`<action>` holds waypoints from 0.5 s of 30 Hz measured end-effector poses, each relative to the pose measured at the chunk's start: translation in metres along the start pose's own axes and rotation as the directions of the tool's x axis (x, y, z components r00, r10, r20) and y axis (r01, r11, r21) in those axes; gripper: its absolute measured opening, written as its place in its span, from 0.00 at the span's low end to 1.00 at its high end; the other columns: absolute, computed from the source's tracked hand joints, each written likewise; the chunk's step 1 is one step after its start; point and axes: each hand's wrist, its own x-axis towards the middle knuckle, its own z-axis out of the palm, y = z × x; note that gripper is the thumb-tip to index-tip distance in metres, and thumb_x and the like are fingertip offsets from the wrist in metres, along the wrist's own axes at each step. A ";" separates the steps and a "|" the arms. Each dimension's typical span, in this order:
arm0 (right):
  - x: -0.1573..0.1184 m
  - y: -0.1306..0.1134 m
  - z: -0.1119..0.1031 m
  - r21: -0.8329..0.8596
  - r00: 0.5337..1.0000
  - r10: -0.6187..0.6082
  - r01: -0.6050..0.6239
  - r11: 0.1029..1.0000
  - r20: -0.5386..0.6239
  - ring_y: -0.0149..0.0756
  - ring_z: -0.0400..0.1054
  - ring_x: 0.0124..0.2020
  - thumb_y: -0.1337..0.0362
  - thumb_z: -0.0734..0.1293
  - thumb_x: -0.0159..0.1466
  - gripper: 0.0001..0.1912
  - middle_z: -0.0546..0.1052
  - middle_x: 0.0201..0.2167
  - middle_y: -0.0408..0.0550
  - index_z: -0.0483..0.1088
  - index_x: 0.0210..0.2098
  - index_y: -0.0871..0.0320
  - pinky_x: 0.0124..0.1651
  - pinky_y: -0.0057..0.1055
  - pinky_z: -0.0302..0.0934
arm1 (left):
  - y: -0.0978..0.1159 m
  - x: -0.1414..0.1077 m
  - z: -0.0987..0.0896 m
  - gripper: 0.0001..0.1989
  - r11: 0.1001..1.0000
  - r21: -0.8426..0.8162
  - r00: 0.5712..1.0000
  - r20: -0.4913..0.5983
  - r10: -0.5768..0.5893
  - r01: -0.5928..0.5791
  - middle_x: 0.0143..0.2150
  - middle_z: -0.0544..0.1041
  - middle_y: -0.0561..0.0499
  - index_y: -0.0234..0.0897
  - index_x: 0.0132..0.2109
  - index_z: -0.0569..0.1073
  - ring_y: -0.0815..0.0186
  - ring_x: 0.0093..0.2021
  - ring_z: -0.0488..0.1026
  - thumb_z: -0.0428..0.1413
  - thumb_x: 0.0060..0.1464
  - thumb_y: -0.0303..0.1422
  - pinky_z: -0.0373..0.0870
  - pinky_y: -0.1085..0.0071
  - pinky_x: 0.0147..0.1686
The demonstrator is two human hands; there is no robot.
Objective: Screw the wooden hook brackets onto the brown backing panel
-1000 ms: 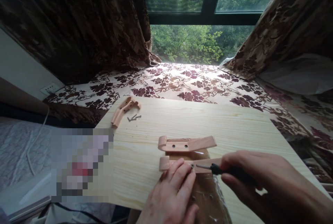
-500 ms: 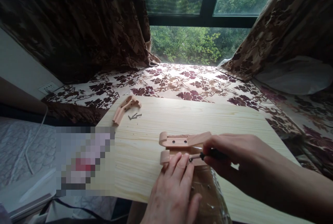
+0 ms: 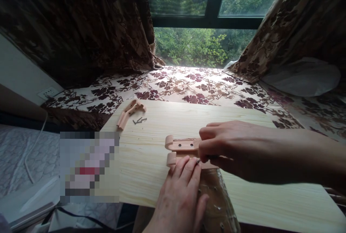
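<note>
My left hand [image 3: 180, 197] lies with fingers stretched out on the nearer wooden hook [image 3: 171, 159], its fingertips pressing the flat part. My right hand [image 3: 218, 146] is closed round a screwdriver [image 3: 199, 161]; the handle is mostly hidden, and the short visible shaft points at a screw beside my left fingertips. Just behind lies a second wooden hook [image 3: 186, 145] with two dark screws in its face, its right end covered by my right hand. Both hooks rest at the far end of a brown board [image 3: 213, 193] wrapped in clear plastic.
A pale wooden tabletop [image 3: 146, 168] carries the work. Near its far left corner are a third wooden hook [image 3: 127, 114] and several loose screws [image 3: 140, 120]. Beyond the table are a flower-patterned window seat [image 3: 178, 85], curtains and a window. A blurred-out patch covers the left edge.
My right hand has rolled over and shifted left and up, now hiding the screwdriver handle that showed before. My left hand stays on the nearer hook.
</note>
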 end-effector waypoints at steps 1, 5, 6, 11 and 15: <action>0.003 0.000 -0.003 -0.006 1.000 -0.010 0.010 1.000 0.021 0.29 0.66 0.30 0.75 0.65 0.60 0.09 0.73 0.31 0.42 0.71 0.33 0.54 0.31 0.26 0.56 | 0.001 0.000 0.001 0.27 1.000 0.001 1.000 -0.007 -0.008 0.008 0.61 0.66 0.39 0.30 0.61 0.61 0.49 0.62 0.61 0.52 0.54 0.30 0.70 0.49 0.53; 0.014 0.002 -0.011 -0.032 0.999 -0.013 0.014 0.999 0.034 0.30 0.66 0.31 0.74 0.65 0.61 0.08 0.73 0.30 0.43 0.72 0.35 0.56 0.31 0.26 0.56 | 0.004 0.002 0.002 0.27 0.999 0.022 0.999 -0.037 -0.036 0.037 0.61 0.66 0.38 0.30 0.60 0.61 0.50 0.61 0.62 0.52 0.53 0.28 0.69 0.49 0.54; 0.016 0.002 -0.012 -0.039 0.999 -0.009 0.010 0.999 0.035 0.30 0.66 0.31 0.73 0.65 0.61 0.07 0.74 0.31 0.44 0.72 0.36 0.57 0.32 0.26 0.56 | 0.005 0.003 0.001 0.27 0.999 0.037 0.999 -0.023 -0.031 0.031 0.60 0.67 0.38 0.29 0.60 0.61 0.50 0.60 0.63 0.52 0.52 0.28 0.70 0.49 0.54; 0.020 0.000 -0.016 -0.079 0.993 -0.013 0.023 0.997 0.119 0.31 0.64 0.30 0.73 0.64 0.61 0.05 0.74 0.30 0.45 0.69 0.35 0.58 0.30 0.26 0.54 | 0.008 0.007 -0.005 0.28 0.994 0.110 1.000 0.018 0.006 -0.008 0.58 0.69 0.35 0.25 0.58 0.64 0.47 0.58 0.66 0.55 0.50 0.28 0.73 0.49 0.51; 0.022 -0.002 -0.016 -0.059 0.986 -0.017 0.028 0.998 0.166 0.31 0.64 0.31 0.72 0.62 0.62 0.05 0.74 0.31 0.46 0.69 0.34 0.59 0.30 0.27 0.53 | 0.010 0.008 -0.005 0.28 0.991 0.136 1.000 0.024 -0.011 0.007 0.58 0.70 0.35 0.25 0.57 0.65 0.46 0.57 0.67 0.55 0.48 0.28 0.73 0.49 0.50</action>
